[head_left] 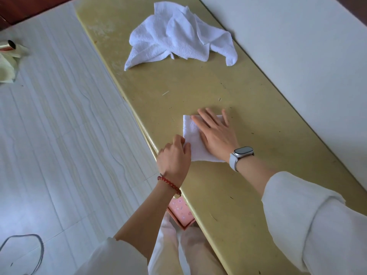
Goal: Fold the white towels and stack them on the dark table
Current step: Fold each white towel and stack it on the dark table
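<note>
Over on the far left of the tiled floor [59, 135] there's a shiny roll of something with pale sheets [8, 60] lying around it, and a dark loop of cable [25, 249] near the bottom corner. None of that is close to the action.

Moving right to the near edge of the yellowish table [198, 86]: the left hand [174, 157], red bead bracelet [168, 184] on the wrist, comes in over the table edge with its fingers curled, pinching the left edge of the folded towel [193, 144]. Under that forearm, below the tabletop, a pink box [179, 213] pokes out, partly hidden by the arm and the table edge.

The folded towel itself lies flat on the table close to the near edge, a small white rectangle, mostly covered by the hands. The right hand [215, 133] lies palm down on top of it, fingers straight and slightly spread, pressing it flat, fingertips reaching past the far edge of the towel. There's a watch [241, 155] with a white strap on that wrist, and the white sleeve [309, 221] is pushed up the forearm.

Farther back on the same table, well apart from the hands, sits a crumpled pile of white towels [178, 36], not folded. On the right a white wall [297, 56] runs along the table's long side.
</note>
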`<state>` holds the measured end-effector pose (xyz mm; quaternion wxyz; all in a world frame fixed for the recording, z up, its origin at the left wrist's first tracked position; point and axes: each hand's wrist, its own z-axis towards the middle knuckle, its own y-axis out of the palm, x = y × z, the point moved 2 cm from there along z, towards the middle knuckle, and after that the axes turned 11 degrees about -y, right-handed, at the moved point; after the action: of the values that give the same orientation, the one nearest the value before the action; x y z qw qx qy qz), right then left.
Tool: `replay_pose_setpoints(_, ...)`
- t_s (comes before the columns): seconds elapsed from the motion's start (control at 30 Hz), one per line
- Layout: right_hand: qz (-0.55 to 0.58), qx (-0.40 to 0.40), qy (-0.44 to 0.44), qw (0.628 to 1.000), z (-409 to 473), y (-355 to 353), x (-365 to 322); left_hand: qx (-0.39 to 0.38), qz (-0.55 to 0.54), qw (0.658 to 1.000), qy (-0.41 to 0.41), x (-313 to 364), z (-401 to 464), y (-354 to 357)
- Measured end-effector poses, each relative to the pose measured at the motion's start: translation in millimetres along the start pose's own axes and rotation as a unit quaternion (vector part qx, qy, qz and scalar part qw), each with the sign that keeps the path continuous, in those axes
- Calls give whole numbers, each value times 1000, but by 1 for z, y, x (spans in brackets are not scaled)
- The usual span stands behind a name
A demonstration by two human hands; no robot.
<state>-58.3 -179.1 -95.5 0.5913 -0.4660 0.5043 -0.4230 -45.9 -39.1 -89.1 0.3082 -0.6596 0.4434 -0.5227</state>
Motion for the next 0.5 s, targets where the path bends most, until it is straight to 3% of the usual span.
replay_pose_setpoints(0.17, -29, -38, 17, 999, -6, 0, 8, 103, 13, 992, 66, -9, 2, -2)
replay_pose_setpoints(0.3, -39, 5, 52, 998, -19, -6, 6, 173, 53, 970, 161, -8, 4, -9)
replay_pose_setpoints(0.4, 9, 36, 128, 991, -26, -15, 4, 120, 71, 962, 236, -4, -12, -5)
replay_pose_setpoints(0.5, 84, -6, 249, 965, -27, -22, 5, 40, 150, 966, 209, -15, -20, 10)
